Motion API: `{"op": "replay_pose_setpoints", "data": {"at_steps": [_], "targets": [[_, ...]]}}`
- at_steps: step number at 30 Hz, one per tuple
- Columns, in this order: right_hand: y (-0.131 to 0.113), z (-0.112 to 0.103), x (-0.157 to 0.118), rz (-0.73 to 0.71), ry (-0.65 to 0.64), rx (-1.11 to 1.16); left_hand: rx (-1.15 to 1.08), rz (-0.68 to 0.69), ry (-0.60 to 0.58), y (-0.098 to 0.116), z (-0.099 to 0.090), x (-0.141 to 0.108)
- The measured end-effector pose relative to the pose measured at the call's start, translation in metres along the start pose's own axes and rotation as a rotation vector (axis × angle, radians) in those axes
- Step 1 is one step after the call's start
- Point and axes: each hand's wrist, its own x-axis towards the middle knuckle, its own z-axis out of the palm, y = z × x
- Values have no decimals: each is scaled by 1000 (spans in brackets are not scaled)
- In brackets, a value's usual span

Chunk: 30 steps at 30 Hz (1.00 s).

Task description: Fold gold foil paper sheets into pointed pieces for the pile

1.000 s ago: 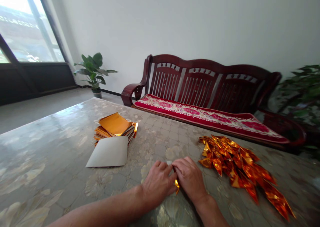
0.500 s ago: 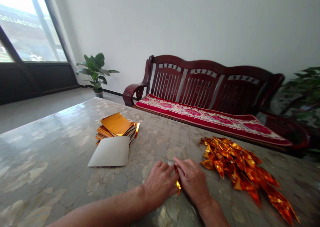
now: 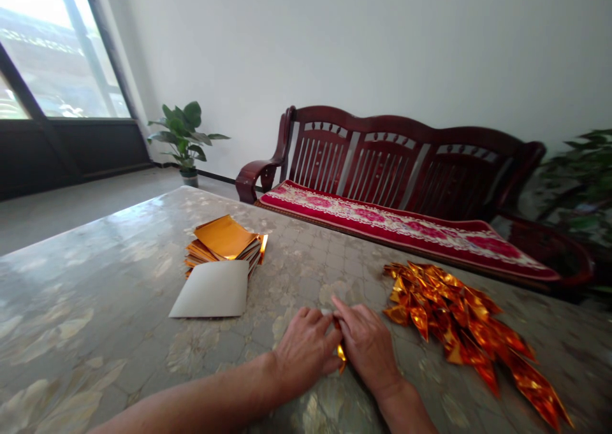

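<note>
Between my two hands, low over the table, is a narrow folded piece of gold foil paper [image 3: 341,352]. Most of it is hidden by my fingers. My left hand [image 3: 308,345] is closed on its left side, fingers curled. From the right, my right hand [image 3: 370,345] grips the same foil paper, its index finger stretched toward the far end. To the right lies a pile of folded shiny orange-gold foil pieces [image 3: 459,316]. A stack of flat foil sheets [image 3: 224,238] sits to the left, with one sheet pale side up [image 3: 213,290] leaning over its near edge.
The table [image 3: 119,268] has a glossy floral, tile-like top. Beyond it stands a dark red wooden bench [image 3: 382,160] with a red patterned cushion [image 3: 368,212]. A potted plant [image 3: 186,134] is by the window, and more foliage [image 3: 583,179] is at the right.
My hands stay almost in place on the foil paper, with only a slight shift of the right fingers. The stack and the pile are unchanged.
</note>
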Motion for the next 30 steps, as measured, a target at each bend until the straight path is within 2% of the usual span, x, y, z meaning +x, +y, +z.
{"op": "replay_pose_setpoints", "data": {"at_steps": [16,21,25,30], "targets": [[-2,-4,3,2,-21,12,-48,-34,-6,-3,-4,4],[-4,-5,4,34,-17,-7,-132,-108,-3,-7,-7,5],[-5,-7,3,54,-14,-8,-155,-165,-28,-13,-4,9],[-4,-5,2,71,-17,-27,-128,-148,-20,-19,0,16]]}}
